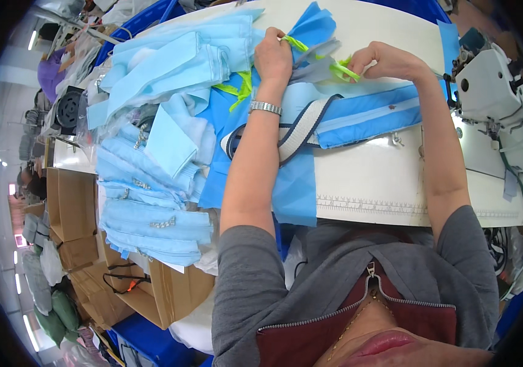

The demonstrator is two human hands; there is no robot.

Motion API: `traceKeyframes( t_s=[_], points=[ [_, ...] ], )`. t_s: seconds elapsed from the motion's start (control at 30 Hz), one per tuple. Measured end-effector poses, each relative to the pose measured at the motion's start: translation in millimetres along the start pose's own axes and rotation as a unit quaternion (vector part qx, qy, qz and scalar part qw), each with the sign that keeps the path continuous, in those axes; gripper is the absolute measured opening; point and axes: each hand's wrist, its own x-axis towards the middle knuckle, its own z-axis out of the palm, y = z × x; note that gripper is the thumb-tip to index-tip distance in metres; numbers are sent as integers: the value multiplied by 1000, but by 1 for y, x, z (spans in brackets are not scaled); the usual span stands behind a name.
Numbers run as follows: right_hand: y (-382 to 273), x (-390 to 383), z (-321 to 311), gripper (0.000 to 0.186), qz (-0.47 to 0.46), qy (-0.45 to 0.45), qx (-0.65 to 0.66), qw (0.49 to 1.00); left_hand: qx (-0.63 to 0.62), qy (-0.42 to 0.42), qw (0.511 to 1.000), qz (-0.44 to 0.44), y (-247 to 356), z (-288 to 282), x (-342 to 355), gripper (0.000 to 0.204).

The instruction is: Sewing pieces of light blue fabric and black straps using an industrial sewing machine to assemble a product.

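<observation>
At twelve o'clock, the left hand (pixel 273 58) pinches lime-green fabric (pixel 296 44); between one and two, the right hand (pixel 390 62) does likewise.

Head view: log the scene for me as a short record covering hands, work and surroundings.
Left hand: pinching a lime-green strip
Right hand: pinching lime-green material; whether it is the same piece is unclear
Between hands: grey fabric
Nearer the body: blue band with paler stripe; off-white webbing with dark edging
Left side: heaped light-blue fabric
Right side: white sewing machine
Surface: white table, ruler scale along near edge
Lower left: cardboard boxes
</observation>
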Motion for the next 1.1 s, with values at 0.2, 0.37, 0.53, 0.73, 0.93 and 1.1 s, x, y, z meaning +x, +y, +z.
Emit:
traceKeyframes(
  t_s=[0.2, 0.37, 0.53, 0.73, 0.93, 1.1],
  points=[
    [-32, 2, 9, 20, 154, -19, -20, 988, 20, 37, 999, 30, -3, 4, 1, 16],
    [-20, -6, 4, 14, 33, -20, -94, 995, 22, 48, 998, 28, -12, 4, 3, 14],
    [-18, 24, 0, 18, 76, 204, -202, 955, 15, 2, 999, -28, -5, -12, 1, 28],
    [17, 85, 25, 29, -59, 236, -181, 953, -6, -21, 999, -31, 4, -6, 7, 41],
    [16, 101, 52, 35, 55, 174, -326, 928, 0, -56, 997, 45, -9, -20, 12, 25],
    [40, 104, 49, 37, 48, 183, -347, 919, 160, -11, 959, 235, 32, -67, 10, 25]
  ],
)
